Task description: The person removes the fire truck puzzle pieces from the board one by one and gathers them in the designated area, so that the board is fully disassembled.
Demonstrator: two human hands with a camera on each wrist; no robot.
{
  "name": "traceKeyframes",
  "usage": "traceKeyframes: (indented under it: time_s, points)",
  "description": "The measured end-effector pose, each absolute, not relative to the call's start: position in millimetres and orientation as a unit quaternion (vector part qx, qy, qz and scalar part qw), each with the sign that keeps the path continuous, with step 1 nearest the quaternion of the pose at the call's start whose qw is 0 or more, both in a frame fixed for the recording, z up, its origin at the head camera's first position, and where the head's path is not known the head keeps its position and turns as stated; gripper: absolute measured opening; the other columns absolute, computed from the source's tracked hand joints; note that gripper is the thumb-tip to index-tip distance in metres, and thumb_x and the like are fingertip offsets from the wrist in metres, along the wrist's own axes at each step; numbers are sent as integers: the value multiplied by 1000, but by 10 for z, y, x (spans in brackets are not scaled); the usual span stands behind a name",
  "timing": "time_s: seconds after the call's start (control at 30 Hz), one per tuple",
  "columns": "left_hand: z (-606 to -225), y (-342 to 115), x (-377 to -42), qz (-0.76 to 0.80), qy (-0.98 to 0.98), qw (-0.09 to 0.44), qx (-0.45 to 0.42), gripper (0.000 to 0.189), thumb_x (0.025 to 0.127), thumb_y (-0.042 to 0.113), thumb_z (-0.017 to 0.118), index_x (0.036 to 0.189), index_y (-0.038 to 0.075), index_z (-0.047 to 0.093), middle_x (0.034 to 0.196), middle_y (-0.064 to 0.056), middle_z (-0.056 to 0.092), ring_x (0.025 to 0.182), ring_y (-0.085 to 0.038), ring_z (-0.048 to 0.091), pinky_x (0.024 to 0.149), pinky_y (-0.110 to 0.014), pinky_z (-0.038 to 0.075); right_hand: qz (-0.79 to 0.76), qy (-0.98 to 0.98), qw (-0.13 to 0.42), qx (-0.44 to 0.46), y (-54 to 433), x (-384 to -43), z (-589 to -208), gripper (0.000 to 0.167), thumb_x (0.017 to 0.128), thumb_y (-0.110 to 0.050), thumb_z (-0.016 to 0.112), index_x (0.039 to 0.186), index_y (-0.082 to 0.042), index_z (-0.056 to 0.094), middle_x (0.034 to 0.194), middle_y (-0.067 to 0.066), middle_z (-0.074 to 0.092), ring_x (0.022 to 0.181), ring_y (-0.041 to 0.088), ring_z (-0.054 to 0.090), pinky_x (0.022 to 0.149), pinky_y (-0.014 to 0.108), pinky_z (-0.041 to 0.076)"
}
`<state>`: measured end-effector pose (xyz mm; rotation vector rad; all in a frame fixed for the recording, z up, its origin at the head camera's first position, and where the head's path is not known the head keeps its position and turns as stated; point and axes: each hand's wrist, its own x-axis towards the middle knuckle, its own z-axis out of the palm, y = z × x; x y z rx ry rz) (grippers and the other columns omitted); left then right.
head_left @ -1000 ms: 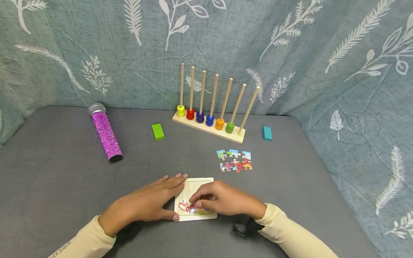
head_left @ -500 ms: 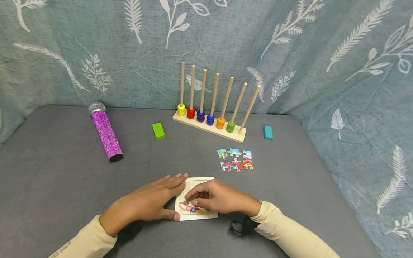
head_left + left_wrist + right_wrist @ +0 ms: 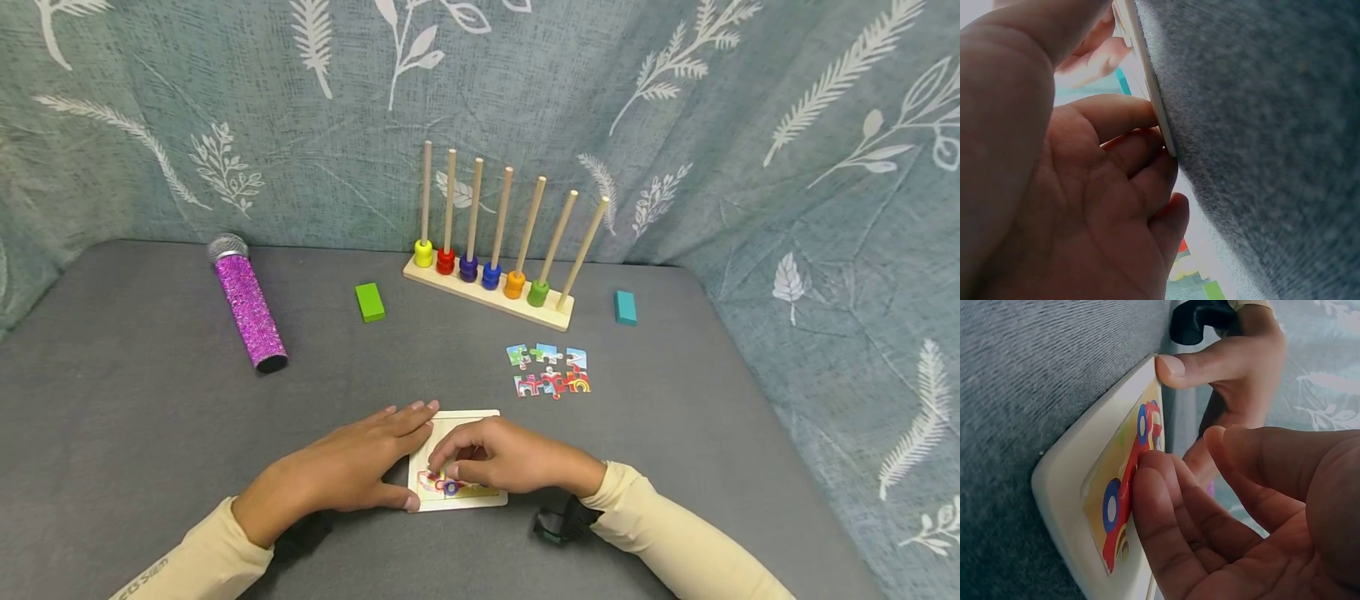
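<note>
A small wooden tray puzzle [image 3: 459, 505] with a pale rim lies at the near middle of the table, its lower part filled with red, yellow and blue vehicle picture pieces [image 3: 1110, 505]. My left hand [image 3: 352, 467] rests along its left side, thumb on the near corner and fingertips by the far corner. My right hand [image 3: 498, 454] is bent over the board; in the right wrist view its lower fingers [image 3: 1150, 494] touch the picture. Its thumb and index finger come close together above, with no piece visible between them. The right hand covers part of the picture in the head view.
Several loose jigsaw pieces [image 3: 551, 383] lie beyond the board to the right. Farther back stand a peg stacker [image 3: 487, 292] with coloured beads, a green block [image 3: 370, 302] and a teal block [image 3: 625, 307]. A glittery purple microphone [image 3: 251, 312] lies at left.
My right hand has shifted slightly left over the board, its fingertips now nearer the left part of the picture. The left hand has stayed at the board's side.
</note>
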<state>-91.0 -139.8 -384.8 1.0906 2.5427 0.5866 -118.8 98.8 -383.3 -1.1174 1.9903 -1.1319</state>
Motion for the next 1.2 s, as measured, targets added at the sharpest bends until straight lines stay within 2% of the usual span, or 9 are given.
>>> traceKeyframes:
  time_s: [0.27, 0.57, 0.7, 0.8, 1.03, 1.2]
  points:
    - [-3835, -1400, -912, 222, 883, 154, 384, 86, 82, 44, 75, 144, -5, 40, 155, -18, 28, 141, -35, 28, 112, -50, 25, -436, 740, 278, -430, 978, -1185, -3838, 15, 95, -1, 60, 105, -3, 70, 107, 0, 64, 95, 6, 57, 83, 23, 50]
    - [-3829, -1394, -914, 224, 883, 157, 381, 88, 82, 43, 75, 147, -4, 37, 156, -18, 28, 141, -35, 28, 112, -49, 25, -429, 758, 211, -444, 921, -1169, -3883, 13, 90, 2, 65, 100, -5, 70, 98, -1, 64, 85, 0, 54, 76, 20, 51]
    - [-3838, -1396, -911, 226, 884, 164, 375, 89, 83, 43, 75, 148, -2, 35, 156, -16, 27, 141, -34, 28, 113, -49, 24, -429, 759, 197, -448, 887, -1159, -3908, 16, 87, 4, 68, 101, -4, 70, 93, 1, 62, 81, 0, 54, 72, 18, 50]
    - [-3843, -1397, -911, 225, 884, 165, 375, 87, 83, 44, 74, 147, -2, 37, 157, -15, 26, 141, -34, 27, 113, -49, 24, -421, 762, 205, -447, 877, -1153, -3911, 16, 86, 5, 68, 99, -4, 71, 86, -2, 60, 77, -2, 52, 69, 17, 49]
    - [-3852, -1395, -909, 220, 885, 160, 379, 84, 84, 44, 74, 146, -2, 40, 157, -13, 26, 142, -32, 27, 113, -48, 24, -417, 762, 244, -430, 874, -1136, -3883, 12, 86, 5, 67, 93, -4, 69, 84, -4, 60, 74, -3, 54, 67, 17, 50]
    - [-3853, -1389, -908, 217, 886, 160, 378, 84, 84, 44, 74, 145, -3, 40, 157, -13, 26, 142, -32, 26, 113, -48, 24, -414, 772, 252, -411, 876, -1130, -3888, 14, 87, 7, 64, 93, -4, 67, 76, -8, 59, 67, -4, 51, 61, 16, 47]
